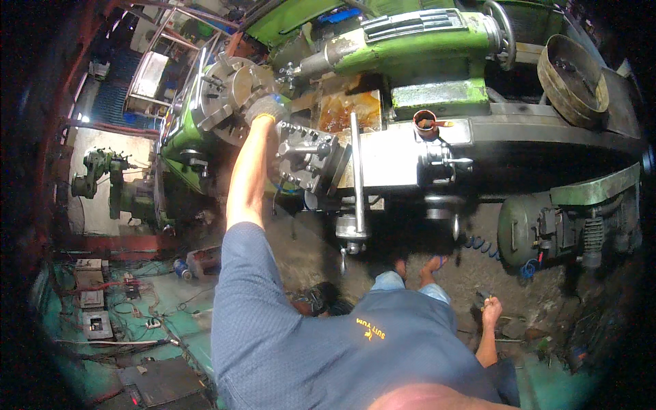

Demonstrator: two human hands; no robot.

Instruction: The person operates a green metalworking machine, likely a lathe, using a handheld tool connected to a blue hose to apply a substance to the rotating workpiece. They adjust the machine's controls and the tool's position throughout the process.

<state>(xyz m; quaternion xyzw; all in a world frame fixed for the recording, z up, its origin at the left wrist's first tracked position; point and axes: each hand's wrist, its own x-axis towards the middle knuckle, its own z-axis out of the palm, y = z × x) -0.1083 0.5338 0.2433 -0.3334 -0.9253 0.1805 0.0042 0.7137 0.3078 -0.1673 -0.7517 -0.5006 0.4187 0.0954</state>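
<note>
My left hand (pixel 265 108), in a grey knit glove with an orange cuff, reaches out to the lathe chuck (pixel 217 92). It is against or just in front of the round metal workpiece (pixel 242 83) held there; its fingers are hidden, and whether it grips anything does not show. Close to my wrist stands the square tool post (pixel 304 157) with several bolts. Down by my right side, my bare right hand (pixel 491 312) is closed around a small dark-tipped object (pixel 483 296) whose kind I cannot make out.
The green tailstock (pixel 417 41) extends to the right, with a handwheel (pixel 502 34). A long upright lever (pixel 357 171) rises beside the tool post. On the carriage sits a small brown pot (pixel 425 123). A round metal pan (pixel 570 82) and green compressor (pixel 523 229) are at right.
</note>
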